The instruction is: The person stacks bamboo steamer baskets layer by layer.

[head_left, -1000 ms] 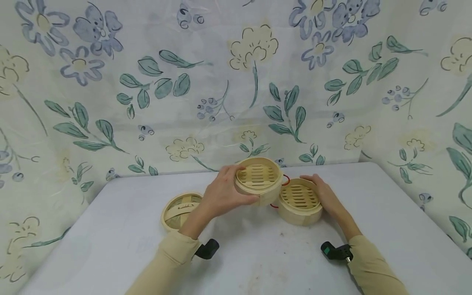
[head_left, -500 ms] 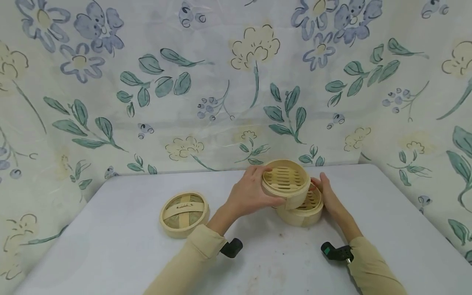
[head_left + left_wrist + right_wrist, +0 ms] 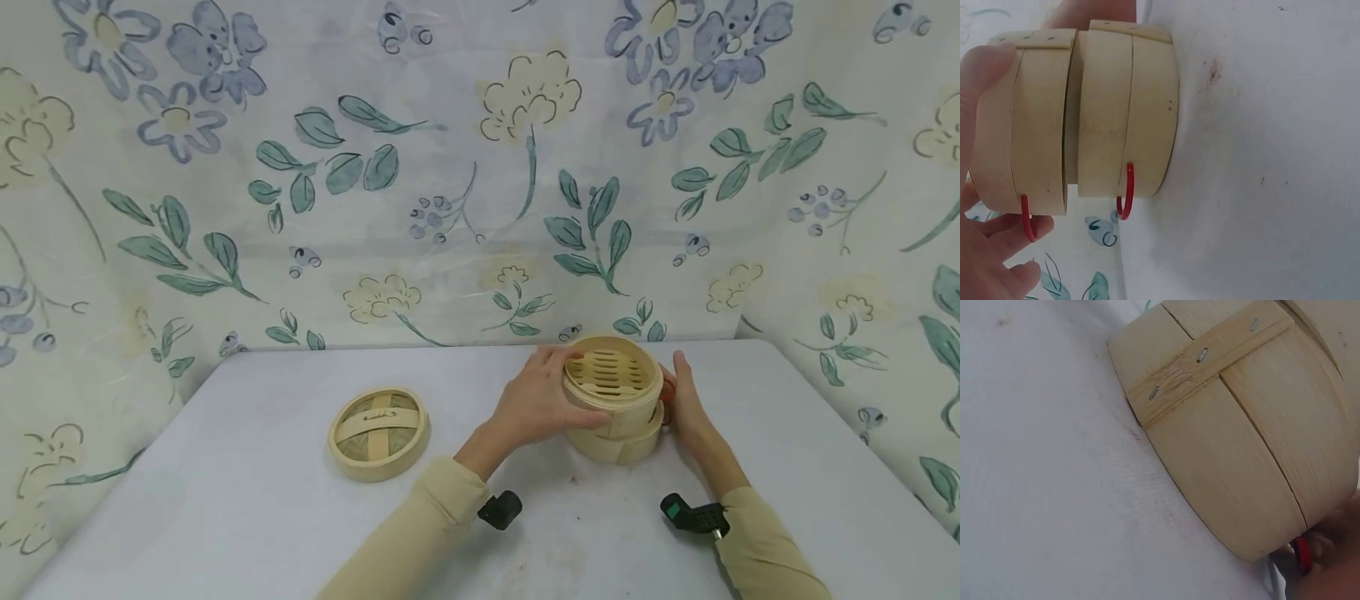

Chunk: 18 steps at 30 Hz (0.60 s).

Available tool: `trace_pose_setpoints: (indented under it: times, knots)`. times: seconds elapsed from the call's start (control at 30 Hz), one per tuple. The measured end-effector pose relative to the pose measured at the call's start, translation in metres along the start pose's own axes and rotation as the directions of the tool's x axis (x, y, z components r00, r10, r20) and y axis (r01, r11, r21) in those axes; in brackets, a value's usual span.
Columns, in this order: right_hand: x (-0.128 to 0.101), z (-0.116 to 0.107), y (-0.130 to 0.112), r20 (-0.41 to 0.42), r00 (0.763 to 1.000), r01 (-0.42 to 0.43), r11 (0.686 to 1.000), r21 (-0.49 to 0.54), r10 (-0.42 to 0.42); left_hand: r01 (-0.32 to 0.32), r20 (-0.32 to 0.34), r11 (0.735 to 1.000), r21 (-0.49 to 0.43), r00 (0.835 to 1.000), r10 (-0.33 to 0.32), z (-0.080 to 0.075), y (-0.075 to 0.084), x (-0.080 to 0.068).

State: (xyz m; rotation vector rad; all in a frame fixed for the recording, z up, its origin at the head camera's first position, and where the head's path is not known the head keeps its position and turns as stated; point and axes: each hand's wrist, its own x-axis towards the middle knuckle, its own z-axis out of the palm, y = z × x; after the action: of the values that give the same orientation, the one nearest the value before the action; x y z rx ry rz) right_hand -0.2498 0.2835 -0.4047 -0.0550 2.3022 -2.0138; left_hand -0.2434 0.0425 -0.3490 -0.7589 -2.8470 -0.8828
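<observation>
The left hand (image 3: 536, 404) grips the top steamer basket (image 3: 611, 379), stacking it. The right hand (image 3: 686, 404) rests flat against the bottom steamer basket (image 3: 622, 446). Next, line up the rims.

No writing can be read; the lid (image 3: 377, 432) strap's dark marks are perhaps characters.

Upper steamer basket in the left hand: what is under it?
The lower steamer basket sits directly under the upper steamer basket, which the left hand grips. The lower basket's inside is covered.
</observation>
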Motion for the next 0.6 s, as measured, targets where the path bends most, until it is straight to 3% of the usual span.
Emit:
trace_pose_setpoints:
  times: [0.6]
  knots:
    - [-0.006, -0.002, -0.002, -0.016, 0.99, -0.139, 0.975, 0.175, 0.144, 0.008, -0.005, 1.0, 0.006, 1.0, -0.008, 0.011, 0.007, 0.002]
